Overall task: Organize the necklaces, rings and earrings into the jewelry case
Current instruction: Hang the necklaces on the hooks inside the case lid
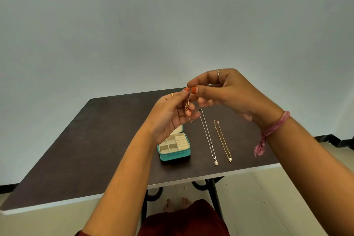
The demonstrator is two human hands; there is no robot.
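Note:
Both hands are raised above the dark table point(95, 130) and pinch a thin gold necklace point(186, 105) between them. My left hand point(170, 115) holds it near the clasp, and my right hand point(226, 92) pinches the chain just above. Below my left hand stands the open teal jewelry case point(174, 156) with cream compartments that look empty. To its right lie a silver necklace point(208, 140) with an oval pendant and a gold necklace with a pearl point(223, 142), stretched out side by side.
The table's near edge point(210, 176) runs across the lower view, with black metal legs point(214, 193) under it. A grey wall stands behind the table. My feet and red clothing show below the table edge.

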